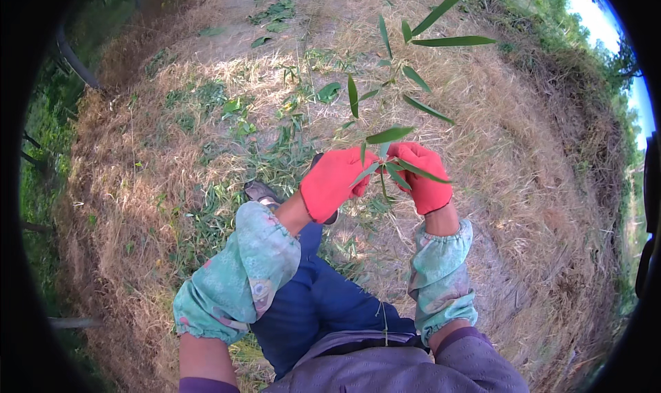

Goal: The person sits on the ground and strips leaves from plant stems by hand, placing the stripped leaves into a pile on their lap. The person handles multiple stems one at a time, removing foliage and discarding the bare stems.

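A thin green stem with long narrow leaves (390,135) stands upright between my two hands, its upper leaves spreading out in front of me. My left hand (333,185), in a red glove, is closed with its fingertips pinching the stem from the left. From the other side my right hand (423,181), gloved in red too, is closed on the same stem close by. Some leaves cross in front of the fingers and partly hide the grip. Below the hands the bare, thin lower stem (385,190) trails down toward my waist.
Dry straw-coloured grass (523,207) covers the ground. Cut green leaves (213,217) lie scattered to the left, more (275,13) farther ahead. My shoe (261,193) shows beyond my left forearm. A thin trunk (77,59) stands at the far left; brush (585,83) lines the right.
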Motion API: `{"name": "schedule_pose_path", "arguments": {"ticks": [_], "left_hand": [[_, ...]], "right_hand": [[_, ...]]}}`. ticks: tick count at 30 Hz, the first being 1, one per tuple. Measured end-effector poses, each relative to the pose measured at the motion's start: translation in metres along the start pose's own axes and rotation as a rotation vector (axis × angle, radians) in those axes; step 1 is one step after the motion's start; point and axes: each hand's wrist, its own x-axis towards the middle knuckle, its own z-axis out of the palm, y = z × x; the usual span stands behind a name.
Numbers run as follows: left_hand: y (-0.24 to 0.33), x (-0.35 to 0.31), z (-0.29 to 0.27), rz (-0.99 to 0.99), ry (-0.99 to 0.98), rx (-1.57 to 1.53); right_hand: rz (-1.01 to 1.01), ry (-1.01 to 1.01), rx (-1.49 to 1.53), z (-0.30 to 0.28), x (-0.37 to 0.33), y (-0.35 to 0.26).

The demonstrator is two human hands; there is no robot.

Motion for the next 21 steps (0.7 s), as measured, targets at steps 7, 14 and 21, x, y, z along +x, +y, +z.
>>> {"name": "schedule_pose_path", "arguments": {"ticks": [7,14,21], "left_hand": [[-0.004,0.0,-0.002,-0.138,-0.112,0.019],[-0.007,0.009,0.004,-0.156,0.021,-0.058],[-0.007,0.0,0.007,-0.135,0.153,-0.252]], "right_hand": [[0.039,-0.033,0.031,0.037,-0.003,-0.007],[-0.196,0.254,-0.305,0.03,0.004,0.006],[-0.387,0.754,-0.141,0.004,0.013,0.007]]}}
